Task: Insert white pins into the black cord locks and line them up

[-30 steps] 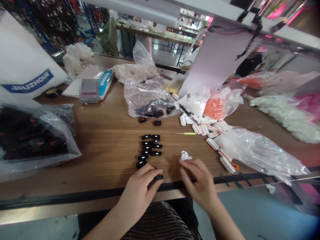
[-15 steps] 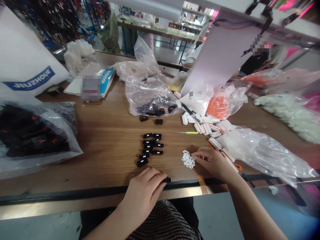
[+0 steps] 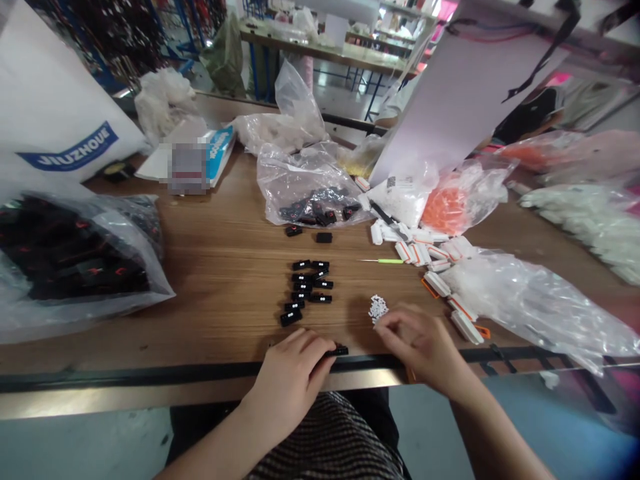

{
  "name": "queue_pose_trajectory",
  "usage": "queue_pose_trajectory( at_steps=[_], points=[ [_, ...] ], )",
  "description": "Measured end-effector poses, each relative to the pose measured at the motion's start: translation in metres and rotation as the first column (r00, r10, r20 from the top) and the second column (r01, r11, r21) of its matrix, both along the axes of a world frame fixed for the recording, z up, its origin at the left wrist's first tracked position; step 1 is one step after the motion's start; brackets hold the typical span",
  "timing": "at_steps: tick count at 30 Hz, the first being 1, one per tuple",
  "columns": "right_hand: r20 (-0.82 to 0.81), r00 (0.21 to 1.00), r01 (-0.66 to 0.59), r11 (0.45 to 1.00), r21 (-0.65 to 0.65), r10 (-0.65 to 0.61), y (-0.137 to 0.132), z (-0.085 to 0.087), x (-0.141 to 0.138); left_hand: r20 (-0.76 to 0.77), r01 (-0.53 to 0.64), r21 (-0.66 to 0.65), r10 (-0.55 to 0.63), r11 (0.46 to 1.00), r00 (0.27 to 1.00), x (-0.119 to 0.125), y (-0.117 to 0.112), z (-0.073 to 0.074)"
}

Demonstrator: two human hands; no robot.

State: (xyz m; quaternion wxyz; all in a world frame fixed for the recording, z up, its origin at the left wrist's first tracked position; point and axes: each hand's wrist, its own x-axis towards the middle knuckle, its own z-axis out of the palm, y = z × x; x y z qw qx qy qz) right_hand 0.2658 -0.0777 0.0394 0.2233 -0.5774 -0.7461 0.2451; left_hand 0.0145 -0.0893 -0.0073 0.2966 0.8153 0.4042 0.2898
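Observation:
My left hand (image 3: pixel 296 367) rests at the table's front edge, closed on a small black plastic block (image 3: pixel 341 350) whose right end sticks out past the thumb and fingers. My right hand (image 3: pixel 417 340) has thumb and forefinger pinched together, just in front of a pile of tiny white pegs (image 3: pixel 378 308). Whatever is between those fingertips is too small to make out. Beyond my left hand lies a loose group of black blocks (image 3: pixel 303 287), several of them showing two white dots. Two more blocks, one of them a plain black block (image 3: pixel 324 237), lie farther back.
A clear bag of black parts (image 3: pixel 310 190) lies behind the blocks, and a larger bag (image 3: pixel 75 260) at the left. A green-handled pick (image 3: pixel 390 261) lies near white-and-orange pieces (image 3: pixel 417 253). Right of them spreads a clear plastic bag (image 3: pixel 530 300). A white panel (image 3: pixel 465 93) rises behind.
My right hand has drawn back from the white peg pile toward me, fingertips still pinched. My left hand still holds the black block. The whole view has shifted slightly.

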Motion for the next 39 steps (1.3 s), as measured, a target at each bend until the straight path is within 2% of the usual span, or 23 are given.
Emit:
queue_pose_trajectory(
  at_steps=[3, 7, 29, 39],
  points=[
    [-0.059, 0.988, -0.144, 0.99, 0.006, 0.144, -0.013, -0.001, -0.034, -0.015, 0.002, -0.003, -0.002, 1.0, 1.0, 0.0, 0.0, 0.002],
    [-0.077, 0.984, -0.159, 0.987, 0.008, 0.16, -0.019, -0.008, -0.054, -0.035, -0.005, -0.023, 0.004, 1.0, 0.999, 0.0, 0.0, 0.002],
    [-0.02, 0.982, -0.185, 0.981, 0.061, 0.186, -0.017, -0.008, -0.056, -0.012, -0.013, -0.058, 0.013, 0.998, 1.0, -0.001, -0.001, 0.0],
    [0.161, 0.963, -0.245, 0.95, 0.191, 0.216, -0.022, -0.007, -0.059, -0.008, -0.019, -0.061, 0.019, 0.998, 1.0, 0.0, -0.001, -0.001]
  ],
)
